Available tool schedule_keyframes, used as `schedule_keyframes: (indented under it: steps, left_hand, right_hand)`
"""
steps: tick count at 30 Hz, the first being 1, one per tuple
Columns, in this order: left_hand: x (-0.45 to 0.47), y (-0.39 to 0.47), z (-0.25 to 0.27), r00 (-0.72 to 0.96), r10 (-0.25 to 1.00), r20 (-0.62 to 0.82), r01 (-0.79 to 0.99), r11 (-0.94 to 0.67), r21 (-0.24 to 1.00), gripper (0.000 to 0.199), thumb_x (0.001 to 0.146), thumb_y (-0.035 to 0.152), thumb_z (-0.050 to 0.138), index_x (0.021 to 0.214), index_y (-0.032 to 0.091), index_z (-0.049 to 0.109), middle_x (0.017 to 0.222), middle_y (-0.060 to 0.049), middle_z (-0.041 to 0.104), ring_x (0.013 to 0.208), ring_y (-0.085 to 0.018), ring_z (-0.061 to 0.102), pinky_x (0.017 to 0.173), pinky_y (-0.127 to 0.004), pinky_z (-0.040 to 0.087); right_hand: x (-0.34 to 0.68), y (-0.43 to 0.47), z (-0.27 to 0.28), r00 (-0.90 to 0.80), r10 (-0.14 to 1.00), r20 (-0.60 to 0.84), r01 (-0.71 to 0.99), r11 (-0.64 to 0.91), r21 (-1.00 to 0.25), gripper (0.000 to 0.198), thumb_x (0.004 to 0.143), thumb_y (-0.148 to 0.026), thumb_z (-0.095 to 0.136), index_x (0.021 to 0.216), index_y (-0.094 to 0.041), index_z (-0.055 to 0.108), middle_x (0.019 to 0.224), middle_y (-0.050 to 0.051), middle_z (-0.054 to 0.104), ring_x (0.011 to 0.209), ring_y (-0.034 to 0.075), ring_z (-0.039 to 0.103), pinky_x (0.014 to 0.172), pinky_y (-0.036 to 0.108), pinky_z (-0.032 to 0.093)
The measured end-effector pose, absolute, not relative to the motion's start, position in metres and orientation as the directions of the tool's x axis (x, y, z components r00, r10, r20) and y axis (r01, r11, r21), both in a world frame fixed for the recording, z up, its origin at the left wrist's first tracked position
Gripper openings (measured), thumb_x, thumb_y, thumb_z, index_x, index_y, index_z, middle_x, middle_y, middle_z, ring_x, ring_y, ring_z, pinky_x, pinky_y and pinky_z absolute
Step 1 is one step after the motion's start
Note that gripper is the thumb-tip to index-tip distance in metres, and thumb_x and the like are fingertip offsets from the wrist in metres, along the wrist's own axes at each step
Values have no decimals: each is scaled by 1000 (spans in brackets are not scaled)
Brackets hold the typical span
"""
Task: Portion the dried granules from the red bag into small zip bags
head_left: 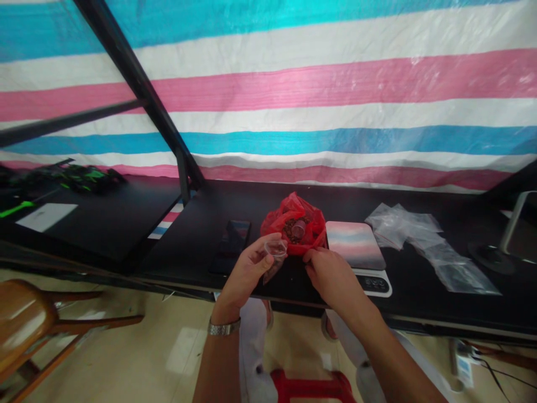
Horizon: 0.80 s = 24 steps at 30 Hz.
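My left hand (255, 260) is closed around a small clear plastic bag (273, 267), whose round mouth gapes upward; something brownish shows low in it. Just beyond, a red plastic bag (274, 221) lies open on the black table, with brown beans or nuts (289, 230) inside. A small clear cup (298, 228) rests among them. My right hand (329, 271) is at the near right edge of the red bag, fingers pinched together and touching it or very close. What those fingertips hold is hidden.
A digital scale (354, 246) sits right of the red bag. Clear zip bags (403, 226) are spread farther right, near a stand (497, 254). A dark phone (235, 235) lies left. A wooden chair (25, 319) and red stool (312, 386) are below the black table (184, 246).
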State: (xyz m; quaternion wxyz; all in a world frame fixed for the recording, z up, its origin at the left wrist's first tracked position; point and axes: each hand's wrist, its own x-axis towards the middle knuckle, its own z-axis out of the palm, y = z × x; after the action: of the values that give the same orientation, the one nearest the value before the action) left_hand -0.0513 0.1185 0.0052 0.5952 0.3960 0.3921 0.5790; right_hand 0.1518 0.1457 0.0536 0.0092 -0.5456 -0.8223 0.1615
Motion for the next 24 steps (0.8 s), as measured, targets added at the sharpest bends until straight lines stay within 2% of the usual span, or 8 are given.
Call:
schedule_keyframes:
  steps: [5,9,13,18,20,22,24]
  left_hand:
    - [-38,117,8,107,994,-30,-368,67,927,58,73,43,97,124,21,80,110,-10,82,88,-18,74,76,-24,54]
    - [-21,117,11,216,976,-25,-370,106,923,54,73,37,98,122,24,81,105,-7,82,90,-18,74,79,-26,55]
    - [-10,119,11,231,973,-5,-392,98,915,56,75,40,97,125,22,80,103,-7,82,88,-17,74,81,-25,56]
    - [-8,123,9,176,984,-36,-445,112,888,59,72,42,99,124,19,80,117,-11,81,101,-22,77,90,-29,60]
    - [-7,124,8,172,985,-19,-478,100,873,59,74,43,98,125,20,79,120,-12,81,104,-23,78,93,-30,61]
    - [-5,126,7,180,984,5,-500,87,861,61,76,48,95,129,22,77,119,-11,81,103,-23,79,92,-29,62]
    - [-1,127,6,198,980,12,-507,92,857,66,79,53,92,135,24,73,117,-12,82,100,-23,80,89,-29,63]
  right_hand:
    - [171,149,82,-379,925,36,751,330,-571,18,93,-14,65,97,-23,80,100,5,82,91,24,75,81,33,52]
    - [174,145,105,-323,938,127,598,306,-741,12,90,-20,71,95,-25,81,93,3,82,80,21,72,75,32,54]
    - [169,140,107,-371,923,103,541,305,-784,12,90,-22,74,97,-26,83,90,3,82,76,20,70,74,31,54]
    - [176,143,100,-400,909,122,530,338,-778,16,97,-25,68,100,-24,84,98,5,83,82,21,71,80,34,55]
    - [182,146,97,-407,902,147,499,354,-791,17,97,-27,71,107,-25,84,104,5,83,88,21,71,83,35,55]
    - [187,149,94,-435,886,159,458,370,-809,29,91,-24,78,120,-27,81,114,4,82,94,21,71,86,34,55]
    - [189,152,91,-462,874,153,425,369,-826,41,85,-17,82,124,-29,79,118,2,81,94,20,70,85,33,54]
